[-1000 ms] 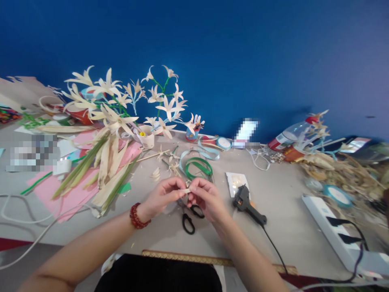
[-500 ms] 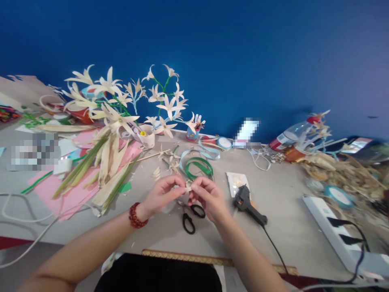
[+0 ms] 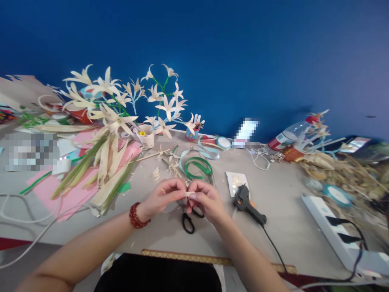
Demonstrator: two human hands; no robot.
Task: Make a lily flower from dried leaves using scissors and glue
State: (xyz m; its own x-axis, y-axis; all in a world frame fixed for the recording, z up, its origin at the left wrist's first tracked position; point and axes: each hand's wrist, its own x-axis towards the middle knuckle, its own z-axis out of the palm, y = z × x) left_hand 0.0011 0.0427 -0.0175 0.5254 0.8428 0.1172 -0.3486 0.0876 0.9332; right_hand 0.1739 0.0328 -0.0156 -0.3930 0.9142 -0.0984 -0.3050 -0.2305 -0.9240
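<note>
Between my fingertips is a small pale strip [image 3: 190,194], perhaps corn husk. My left hand [image 3: 165,197] pinches its left end and my right hand [image 3: 205,198] pinches the right, the two hands nearly touching. Black-handled scissors [image 3: 188,224] lie on the table just under my hands, their blades mostly hidden. Beyond my fingers are a coil of green ribbon [image 3: 199,167] and some small husk flowers [image 3: 174,165]. Several small cream petal pieces [image 3: 156,174] lie left of those flowers.
A black glue gun [image 3: 249,205] rests on the right, its cord running to the front edge. Farther right is a white power strip [image 3: 326,231]. Corn husks [image 3: 109,162] lie on pink paper [image 3: 45,198] at left. Husk flowers [image 3: 106,85] stand in a white cup [image 3: 147,140] behind.
Both hands have drawn slightly closer together and lower, and the pale strip now lies level between the fingertips. My right hand covers more of the scissors' right handle loop.
</note>
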